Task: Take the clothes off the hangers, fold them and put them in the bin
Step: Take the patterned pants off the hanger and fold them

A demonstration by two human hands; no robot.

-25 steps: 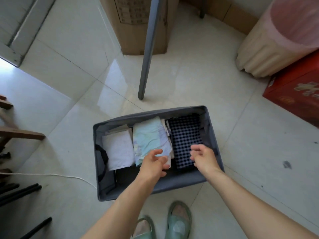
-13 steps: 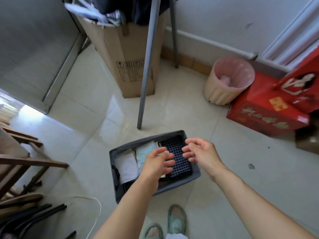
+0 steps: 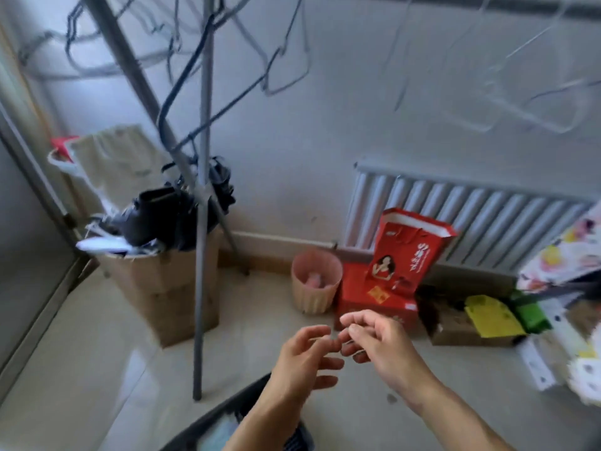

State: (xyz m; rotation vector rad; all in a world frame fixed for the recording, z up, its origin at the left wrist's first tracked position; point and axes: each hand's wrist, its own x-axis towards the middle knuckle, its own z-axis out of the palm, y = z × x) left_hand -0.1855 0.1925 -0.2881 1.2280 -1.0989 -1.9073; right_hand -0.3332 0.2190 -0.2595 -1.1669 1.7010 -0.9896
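Note:
My left hand (image 3: 302, 359) and my right hand (image 3: 377, 343) hover side by side in front of me, fingers loosely curled and holding nothing. Below them, at the bottom edge of the view, the dark grey bin (image 3: 227, 410) shows only its far rim, with a glimpse of light blue folded cloth (image 3: 216, 436) inside; my left forearm covers much of it. Above, bare wire hangers (image 3: 279, 60) dangle from the grey drying rack (image 3: 203, 196); more pale hangers (image 3: 520, 89) hang at the upper right. No garment shows on them.
A cardboard box (image 3: 162, 284) stuffed with dark items stands behind the rack's leg. A pink waste basket (image 3: 315, 281), a red box (image 3: 374, 297) with a red paper bag (image 3: 406, 252), a radiator (image 3: 471, 219) and cluttered boxes (image 3: 487, 317) line the wall on the right.
My head has lifted from the bin to the rack and wall. Both hands rose out of the bin and now hang apart from it, empty.

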